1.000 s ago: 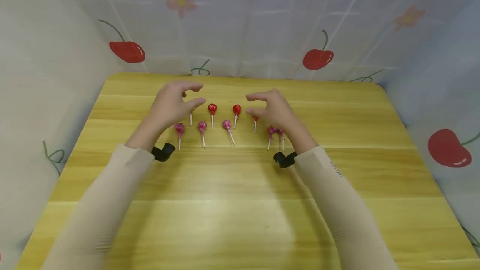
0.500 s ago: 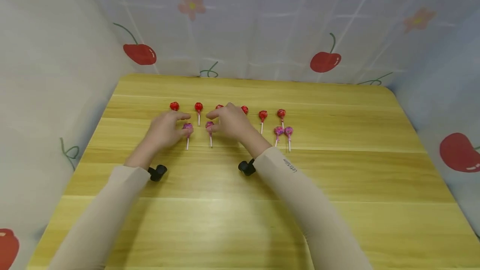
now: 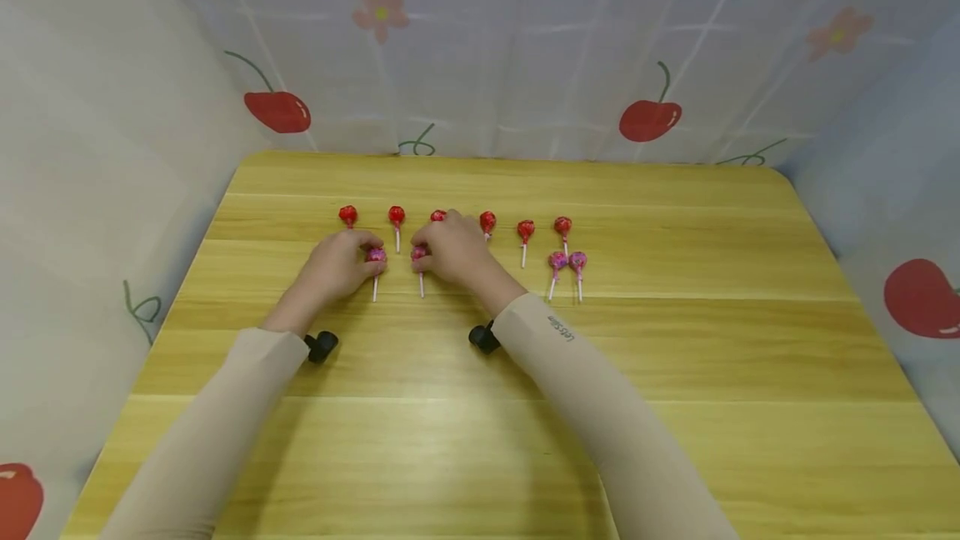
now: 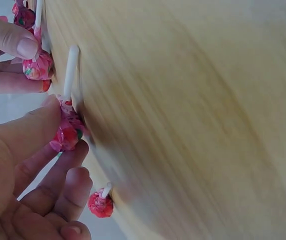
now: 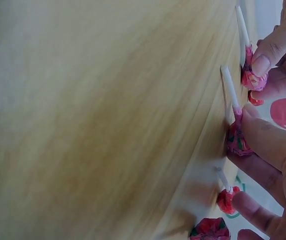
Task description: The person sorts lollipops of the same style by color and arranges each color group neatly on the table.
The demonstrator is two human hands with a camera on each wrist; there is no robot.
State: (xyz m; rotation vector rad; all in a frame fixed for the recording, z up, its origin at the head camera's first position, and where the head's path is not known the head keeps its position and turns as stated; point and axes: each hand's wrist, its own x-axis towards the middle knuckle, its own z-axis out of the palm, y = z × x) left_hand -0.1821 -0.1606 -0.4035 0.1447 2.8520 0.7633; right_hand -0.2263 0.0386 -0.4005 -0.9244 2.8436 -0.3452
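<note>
Near the left of the group, my left hand (image 3: 337, 265) pinches a pink-wrapped lollipop (image 4: 69, 131) by its candy end between thumb and finger. Just to the right, my right hand (image 3: 456, 250) pinches another pink-wrapped lollipop (image 5: 237, 137) the same way. Both white sticks point toward me, on or close to the tabletop. A red lollipop (image 3: 348, 215) shows beyond the left hand, its stick hidden. Another red lollipop (image 3: 397, 217) lies between and beyond the hands. The right hand partly covers a third red lollipop (image 3: 438, 215).
More red lollipops lie in the back row, among them a red lollipop (image 3: 526, 230). Two pink lollipops, one a pink lollipop (image 3: 577, 261), lie side by side at the right. The wooden table (image 3: 420, 440) meets a cherry-patterned curtain (image 3: 510, 48) behind.
My right hand has moved left to the second pink lollipop. The left hand has come down to the first one. Thumbs and fingers have closed on both candies. The head view has shifted slightly.
</note>
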